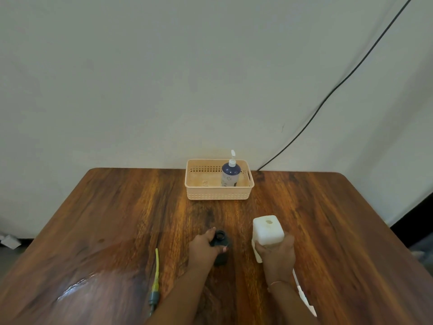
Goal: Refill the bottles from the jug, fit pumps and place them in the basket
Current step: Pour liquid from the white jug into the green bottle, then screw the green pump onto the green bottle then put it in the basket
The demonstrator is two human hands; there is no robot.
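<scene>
A dark bottle (220, 240) with an open neck stands near the table's middle; my left hand (205, 248) grips its side. To its right, my right hand (277, 256) holds a white square jug (267, 229) by its near side, the jug upright on the table. At the back stands a peach basket (219, 193) holding a dark blue bottle (230, 175) with a white pump fitted. A pump with a yellow tube and grey head (155, 280) lies on the table left of my left arm. A white pump (303, 294) lies by my right wrist.
The wooden table (117, 219) ends at a pale wall behind the basket. A black cable (339, 83) runs down the wall to the table's back right. A shiny glare patch sits at the front left.
</scene>
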